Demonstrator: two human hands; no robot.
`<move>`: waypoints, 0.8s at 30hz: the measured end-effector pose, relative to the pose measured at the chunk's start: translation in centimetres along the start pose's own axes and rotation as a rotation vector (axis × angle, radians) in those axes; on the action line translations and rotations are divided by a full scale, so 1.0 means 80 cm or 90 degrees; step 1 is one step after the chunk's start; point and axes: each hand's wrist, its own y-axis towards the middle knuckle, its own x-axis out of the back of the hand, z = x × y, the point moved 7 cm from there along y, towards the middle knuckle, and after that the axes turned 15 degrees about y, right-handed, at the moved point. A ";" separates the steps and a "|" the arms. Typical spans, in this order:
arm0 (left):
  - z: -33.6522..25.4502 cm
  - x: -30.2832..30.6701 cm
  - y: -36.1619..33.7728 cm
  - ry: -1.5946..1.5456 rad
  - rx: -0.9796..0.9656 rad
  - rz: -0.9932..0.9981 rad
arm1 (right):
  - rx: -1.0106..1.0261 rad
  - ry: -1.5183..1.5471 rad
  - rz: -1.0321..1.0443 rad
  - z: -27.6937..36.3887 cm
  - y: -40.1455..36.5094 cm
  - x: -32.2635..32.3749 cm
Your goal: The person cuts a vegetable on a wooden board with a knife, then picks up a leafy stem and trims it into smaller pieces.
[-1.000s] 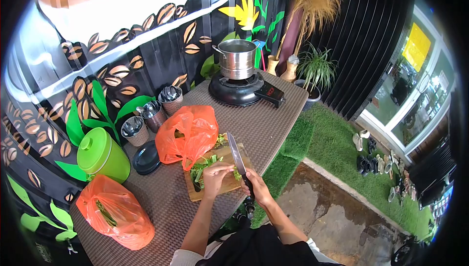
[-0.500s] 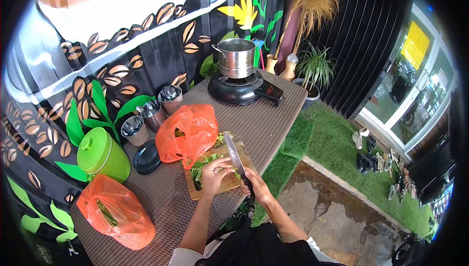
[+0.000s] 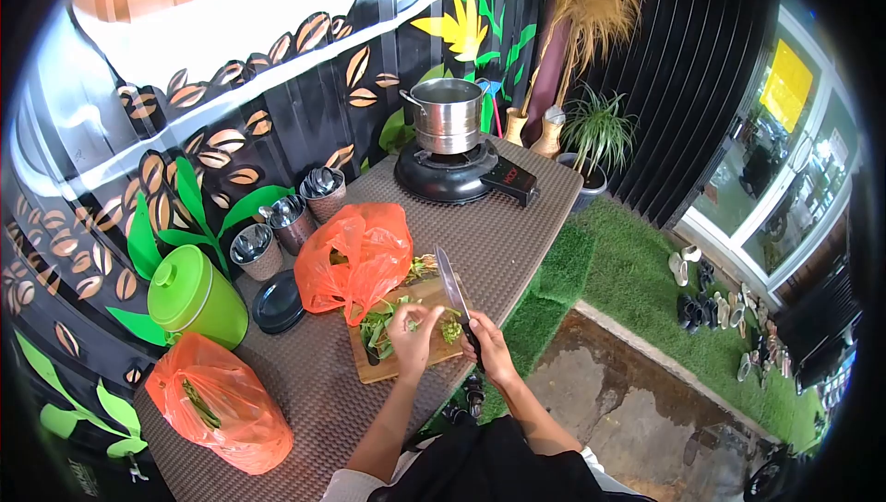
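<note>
My right hand [image 3: 486,345] is closed around the black handle of a kitchen knife [image 3: 449,279], its blade pointing up and away from me. My left hand [image 3: 412,336] is curled in a pinch just left of the blade, at the stem of a green leafy sprig [image 3: 450,328]. That sprig hangs between the two hands, over a wooden cutting board [image 3: 377,372]. Cut greens [image 3: 377,328] lie on the board's left part, partly behind my left hand. More stems [image 3: 422,268] lie at its far edge, beside an orange plastic bag [image 3: 355,257].
Another orange bag [image 3: 226,405] holding greens stands at the near left. Behind it are a green lidded canister [image 3: 196,297], black plates [image 3: 277,301] and cutlery cups [image 3: 256,251]. A steel pot [image 3: 448,116] sits on a portable stove [image 3: 443,177] at the far end of the table.
Both hands have shifted slightly, and the knife blade has moved a little to the right. A leafy bunch now shows hanging between my hands below the blade.
</note>
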 end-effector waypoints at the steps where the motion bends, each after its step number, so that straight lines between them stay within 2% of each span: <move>1: 0.028 -0.002 -0.009 -0.078 0.162 0.001 | 0.000 0.000 0.002 0.003 0.001 0.001; 2: 0.047 -0.012 -0.016 -0.081 0.261 0.090 | -0.004 -0.008 0.017 0.006 0.001 0.001; 3: 0.043 -0.014 -0.015 -0.080 0.261 0.087 | -0.008 -0.016 0.033 0.009 0.001 -0.001; 5: 0.039 -0.047 -0.025 -0.525 0.415 0.139 | -0.008 -0.023 0.037 0.010 0.001 -0.001; 6: 0.044 -0.050 -0.024 -0.526 0.414 0.138 | -0.008 -0.044 0.037 0.011 0.001 -0.001; 8: 0.053 -0.060 -0.021 -0.674 0.465 0.123 | -0.005 -0.065 0.037 0.011 0.001 0.001; 17: 0.052 -0.076 -0.019 -0.748 0.515 0.172 | 0.060 -0.085 0.069 0.014 0.006 0.000; 24: 0.047 -0.074 -0.017 -0.734 0.486 0.173 | 0.059 -0.062 0.102 0.013 0.011 -0.006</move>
